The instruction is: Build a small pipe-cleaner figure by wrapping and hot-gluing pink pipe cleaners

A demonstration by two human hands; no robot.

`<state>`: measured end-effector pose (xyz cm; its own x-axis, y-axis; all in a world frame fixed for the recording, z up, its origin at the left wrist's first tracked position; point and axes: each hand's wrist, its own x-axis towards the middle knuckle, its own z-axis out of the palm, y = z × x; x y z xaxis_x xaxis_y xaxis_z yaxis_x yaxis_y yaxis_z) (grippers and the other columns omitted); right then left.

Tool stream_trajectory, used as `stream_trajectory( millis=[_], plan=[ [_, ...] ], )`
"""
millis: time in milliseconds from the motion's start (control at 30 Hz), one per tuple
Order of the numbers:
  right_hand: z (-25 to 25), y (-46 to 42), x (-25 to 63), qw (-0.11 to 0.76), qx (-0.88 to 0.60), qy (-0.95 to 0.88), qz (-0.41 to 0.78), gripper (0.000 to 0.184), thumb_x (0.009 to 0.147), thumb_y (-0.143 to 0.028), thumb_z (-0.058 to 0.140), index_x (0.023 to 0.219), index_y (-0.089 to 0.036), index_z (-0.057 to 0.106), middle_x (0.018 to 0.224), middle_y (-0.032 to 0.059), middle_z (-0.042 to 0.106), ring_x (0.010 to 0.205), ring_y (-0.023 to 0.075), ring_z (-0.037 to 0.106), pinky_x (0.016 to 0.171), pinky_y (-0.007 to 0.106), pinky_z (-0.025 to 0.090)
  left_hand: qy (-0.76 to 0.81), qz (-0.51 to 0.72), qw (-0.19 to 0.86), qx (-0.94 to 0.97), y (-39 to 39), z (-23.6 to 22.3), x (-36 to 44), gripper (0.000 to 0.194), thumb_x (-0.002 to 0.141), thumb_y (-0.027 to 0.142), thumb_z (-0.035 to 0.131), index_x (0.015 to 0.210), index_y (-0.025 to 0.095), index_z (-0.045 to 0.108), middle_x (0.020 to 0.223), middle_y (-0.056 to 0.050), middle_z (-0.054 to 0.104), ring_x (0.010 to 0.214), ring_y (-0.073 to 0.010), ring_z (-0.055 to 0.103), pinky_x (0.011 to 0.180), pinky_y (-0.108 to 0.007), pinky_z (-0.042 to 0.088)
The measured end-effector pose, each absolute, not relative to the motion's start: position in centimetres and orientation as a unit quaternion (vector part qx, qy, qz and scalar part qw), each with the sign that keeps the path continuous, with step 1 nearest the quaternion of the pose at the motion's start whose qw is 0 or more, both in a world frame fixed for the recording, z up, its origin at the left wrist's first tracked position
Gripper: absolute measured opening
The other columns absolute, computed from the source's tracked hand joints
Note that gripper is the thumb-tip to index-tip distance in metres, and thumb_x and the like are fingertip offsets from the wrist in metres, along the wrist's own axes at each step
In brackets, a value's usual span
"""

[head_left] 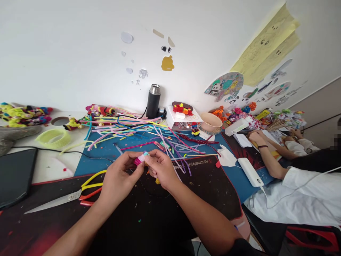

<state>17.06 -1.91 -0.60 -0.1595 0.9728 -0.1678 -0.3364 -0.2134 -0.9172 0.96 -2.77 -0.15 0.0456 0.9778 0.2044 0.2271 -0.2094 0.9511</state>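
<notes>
Between my two hands is a small pipe-cleaner figure (140, 159) in magenta, pale pink and light blue. My left hand (121, 174) is closed round its magenta side. From the other side, my right hand (162, 169) pinches it between thumb and fingers, and a yellow bit (157, 181) shows under that hand. Fingers cover much of the figure. Left of my left hand, scissors (70, 196) with yellow and orange-red handles lie open on the black mat (149, 227). Loose coloured pipe cleaners (133, 129) are strewn just beyond my hands.
A black flask (153, 103) stands near the wall, beside a white box (183, 119) and a round bowl (211, 122). At left are a dark tablet (16, 176) and a yellow-green coil (54, 138). A white power bank (250, 172) lies right, near another person's arm (271, 160).
</notes>
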Motion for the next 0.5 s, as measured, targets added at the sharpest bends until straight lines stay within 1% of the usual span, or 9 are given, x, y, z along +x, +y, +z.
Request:
stream_trajectory(
  millis=[67,133,233,333,433,500],
  plan=[
    [-0.47,-2.00,17.03,0.494,-0.417,-0.383,0.659,0.045,0.078,-0.058,0.089,0.091,-0.020,0.067,0.052,-0.0114,0.050,0.038,0.0048,0.032,0.038,0.020,0.021,0.492,0.489,0.411,0.592,-2.72,-0.36,0.94,0.026,0.091,0.043,0.076,0.108,0.024,0.072,0.099,-0.006,0.083,0.087,-0.0257,0.080,0.079,-0.035,0.063],
    [-0.36,-2.05,17.05,0.489,-0.418,-0.387,0.661,0.046,0.078,-0.059,0.088,0.092,-0.020,0.067,0.049,-0.0125,0.046,0.038,0.0054,0.031,0.038,0.021,0.021,0.493,0.494,0.421,0.580,-2.69,-0.57,0.86,0.028,0.091,0.044,0.077,0.108,0.023,0.071,0.101,-0.007,0.083,0.090,-0.0265,0.081,0.082,-0.036,0.063],
    [-0.30,-2.07,17.10,0.487,-0.421,-0.389,0.659,0.047,0.077,-0.060,0.088,0.091,-0.021,0.066,0.048,-0.0127,0.045,0.038,0.0056,0.030,0.039,0.021,0.021,0.502,0.497,0.415,0.573,-2.68,-0.65,0.70,0.028,0.090,0.045,0.078,0.107,0.024,0.071,0.101,-0.006,0.083,0.091,-0.0267,0.080,0.084,-0.037,0.062],
    [-0.42,-2.04,17.17,0.488,-0.422,-0.393,0.655,0.048,0.076,-0.062,0.088,0.085,-0.021,0.064,0.046,-0.0126,0.044,0.037,0.0053,0.030,0.039,0.022,0.020,0.506,0.503,0.422,0.560,-2.64,-0.39,0.59,0.030,0.088,0.046,0.080,0.105,0.024,0.070,0.101,-0.006,0.082,0.090,-0.0265,0.080,0.083,-0.037,0.062],
    [-0.57,-2.03,17.18,0.490,-0.421,-0.395,0.654,0.049,0.076,-0.062,0.088,0.079,-0.021,0.062,0.044,-0.0126,0.042,0.036,0.0049,0.028,0.039,0.022,0.020,0.502,0.509,0.461,0.525,-2.43,-0.07,0.60,0.037,0.083,0.050,0.084,0.105,0.023,0.070,0.099,-0.006,0.081,0.089,-0.0270,0.079,0.081,-0.037,0.062],
    [-0.59,-2.05,17.14,0.491,-0.417,-0.392,0.656,0.049,0.076,-0.061,0.088,0.077,-0.021,0.061,0.044,-0.0126,0.041,0.037,0.0046,0.027,0.040,0.022,0.019,0.492,0.511,0.505,0.491,-2.23,0.06,0.63,0.042,0.080,0.052,0.088,0.104,0.022,0.070,0.094,-0.005,0.081,0.084,-0.0261,0.078,0.077,-0.037,0.062]
  ],
)
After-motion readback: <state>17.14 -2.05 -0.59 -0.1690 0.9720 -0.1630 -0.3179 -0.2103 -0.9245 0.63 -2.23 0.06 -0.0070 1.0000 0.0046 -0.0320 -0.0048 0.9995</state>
